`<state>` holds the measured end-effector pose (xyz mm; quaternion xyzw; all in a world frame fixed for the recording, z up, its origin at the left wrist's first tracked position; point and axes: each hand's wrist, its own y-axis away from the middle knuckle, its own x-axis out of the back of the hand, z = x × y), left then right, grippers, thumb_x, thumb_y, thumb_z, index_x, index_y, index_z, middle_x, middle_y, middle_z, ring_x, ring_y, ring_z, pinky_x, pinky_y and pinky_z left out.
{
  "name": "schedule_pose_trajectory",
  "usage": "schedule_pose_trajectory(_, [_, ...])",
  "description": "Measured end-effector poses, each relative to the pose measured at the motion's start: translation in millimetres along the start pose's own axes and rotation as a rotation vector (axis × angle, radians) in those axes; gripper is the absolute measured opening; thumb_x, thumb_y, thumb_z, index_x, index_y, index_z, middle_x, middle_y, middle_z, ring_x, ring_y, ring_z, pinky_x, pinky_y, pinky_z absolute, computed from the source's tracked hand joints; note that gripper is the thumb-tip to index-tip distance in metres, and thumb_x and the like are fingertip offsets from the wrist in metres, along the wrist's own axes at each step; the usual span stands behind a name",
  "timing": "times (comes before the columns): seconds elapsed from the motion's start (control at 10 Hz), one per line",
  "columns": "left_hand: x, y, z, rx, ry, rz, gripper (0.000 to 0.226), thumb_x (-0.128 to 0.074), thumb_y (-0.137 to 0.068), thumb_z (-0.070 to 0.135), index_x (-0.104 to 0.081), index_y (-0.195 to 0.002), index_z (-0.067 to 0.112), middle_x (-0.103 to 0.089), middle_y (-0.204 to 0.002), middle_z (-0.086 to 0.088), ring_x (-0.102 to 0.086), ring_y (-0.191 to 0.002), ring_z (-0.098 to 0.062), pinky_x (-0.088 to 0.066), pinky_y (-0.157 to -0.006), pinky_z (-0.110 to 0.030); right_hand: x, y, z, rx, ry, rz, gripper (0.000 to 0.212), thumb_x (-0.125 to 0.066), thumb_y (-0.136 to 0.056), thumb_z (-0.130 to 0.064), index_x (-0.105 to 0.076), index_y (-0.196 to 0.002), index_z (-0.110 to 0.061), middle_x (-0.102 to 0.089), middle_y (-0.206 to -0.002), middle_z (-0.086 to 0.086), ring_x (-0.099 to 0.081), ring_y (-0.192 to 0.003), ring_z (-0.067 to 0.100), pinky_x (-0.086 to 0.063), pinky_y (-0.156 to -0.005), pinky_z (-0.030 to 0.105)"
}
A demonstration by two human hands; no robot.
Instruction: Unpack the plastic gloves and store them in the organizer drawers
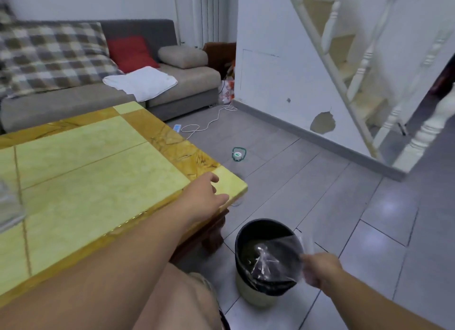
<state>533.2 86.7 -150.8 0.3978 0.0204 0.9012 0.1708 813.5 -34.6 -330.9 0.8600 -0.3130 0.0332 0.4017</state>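
My right hand (320, 269) grips a clear, crumpled plastic wrapper (275, 260) and holds it over the mouth of a small bin (251, 292) lined with a black bag, on the floor at the lower middle. My left hand (209, 194) rests with relaxed fingers on the near right corner of the yellow tiled table (98, 169), holding nothing. A clear plastic thing (9, 204) sits at the table's far left edge, mostly cut off. No gloves or organizer drawers can be made out.
A grey sofa (184, 83) with cushions and a white cloth stands behind the table. On the grey tiled floor lie a power strip with a white cable (197, 127) and a small green-rimmed object (238, 154). A white staircase (369, 70) rises at right.
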Motion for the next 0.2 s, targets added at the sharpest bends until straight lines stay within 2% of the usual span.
schedule_pose_trajectory(0.1, [8, 4, 1, 0.006, 0.038, -0.001, 0.056, -0.067, -0.092, 0.033, -0.044, -0.141, 0.019, -0.057, -0.123, -0.003, -0.061, -0.104, -0.023, -0.051, -0.096, -0.04, -11, 5, -7, 0.017, -0.033, -0.061, 0.033, -0.07, -0.091, -0.026, -0.059, -0.083, 0.004, -0.054, -0.07, 0.017, -0.05, -0.054, 0.025, -0.045, -0.052, 0.03])
schedule_pose_trajectory(0.2, [21, 14, 0, 0.023, 0.047, 0.013, 0.057, -0.067, -0.092, 0.032, -0.043, -0.142, 0.019, -0.056, -0.126, -0.003, -0.061, -0.105, -0.022, -0.051, -0.097, -0.041, -21, 21, -30, 0.111, -0.042, -0.011, 0.027, -0.063, -0.092, -0.022, -0.056, -0.075, -0.002, -0.049, -0.057, 0.012, -0.043, -0.047, 0.022, -0.035, -0.05, 0.028])
